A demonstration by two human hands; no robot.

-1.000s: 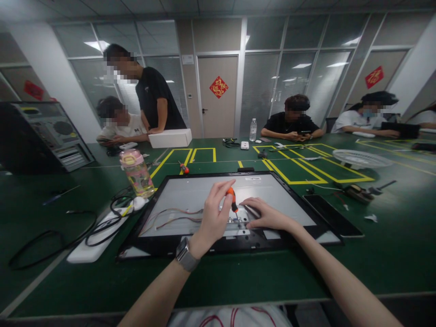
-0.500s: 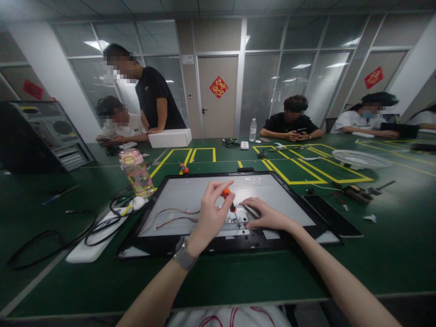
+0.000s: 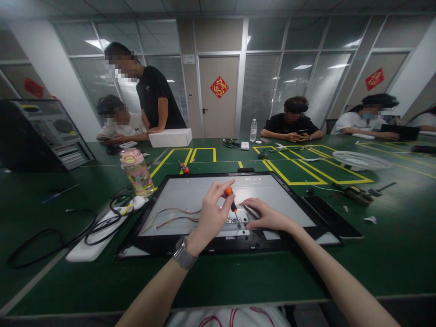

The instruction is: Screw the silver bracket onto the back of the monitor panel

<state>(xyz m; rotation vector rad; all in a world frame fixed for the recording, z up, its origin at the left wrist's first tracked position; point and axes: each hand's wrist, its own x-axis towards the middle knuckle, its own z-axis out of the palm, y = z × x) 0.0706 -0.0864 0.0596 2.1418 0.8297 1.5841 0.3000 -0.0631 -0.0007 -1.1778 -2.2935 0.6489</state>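
Note:
A screwdriver (image 3: 228, 192) with an orange and black handle is pinched in my left hand (image 3: 215, 210), its shaft angled down. Its tip meets small metal parts near the front edge of a flat display panel (image 3: 190, 190), which lies back side up in a black frame. My right hand (image 3: 269, 215) is at the metal bracket (image 3: 242, 213) there, thumb and fingers on either side of it. Part of the bracket is hidden by that hand. Thin wires (image 3: 177, 220) run over the panel left of my left hand.
A pink-lidded bottle (image 3: 135, 175) and a white power strip (image 3: 98, 238) with black cable stand left of the panel. A dark phone-like slab (image 3: 332, 216) lies on the right. Farther back are another screwdriver (image 3: 184, 168), a white box (image 3: 170, 137) and several people across the table.
The screwdriver handle has shifted very slightly to the right in my left hand. My right hand stays at the bracket, and the panel has not moved.

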